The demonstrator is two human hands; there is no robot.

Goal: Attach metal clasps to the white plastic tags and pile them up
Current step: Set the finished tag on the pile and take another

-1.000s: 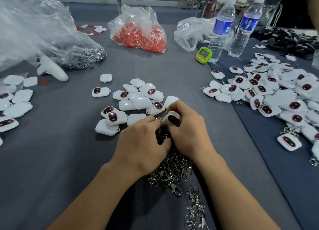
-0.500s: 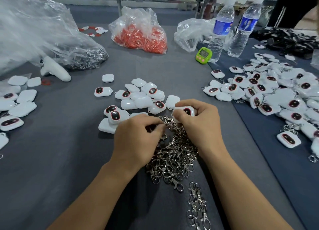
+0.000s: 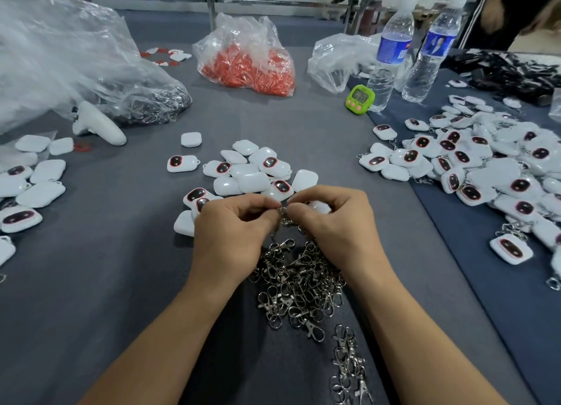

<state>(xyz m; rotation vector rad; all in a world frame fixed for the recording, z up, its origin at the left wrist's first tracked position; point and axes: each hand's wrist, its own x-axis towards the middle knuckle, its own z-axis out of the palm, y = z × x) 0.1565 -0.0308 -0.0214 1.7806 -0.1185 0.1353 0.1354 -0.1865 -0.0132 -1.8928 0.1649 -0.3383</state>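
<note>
- Grey table (image 3: 121, 283): clasps (image 3: 299, 278) heaped at 6 o'clock of my hands.
- Left hand (image 3: 230, 234) and right hand (image 3: 334, 225) both pinch one clasp (image 3: 283, 211); tag (image 3: 318, 205) sits at 3 o'clock of it, tucked in right hand.

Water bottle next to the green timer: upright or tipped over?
Upright. The water bottle stands on its base beside the green timer, white cap on top.

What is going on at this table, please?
A person's left hand pinches a small silver metal clasp, and the right hand holds a white rounded plastic tag beside it, above a heap of loose metal clasps. Just behind lie plain tags; tags with clasps are piled on the right.
</note>
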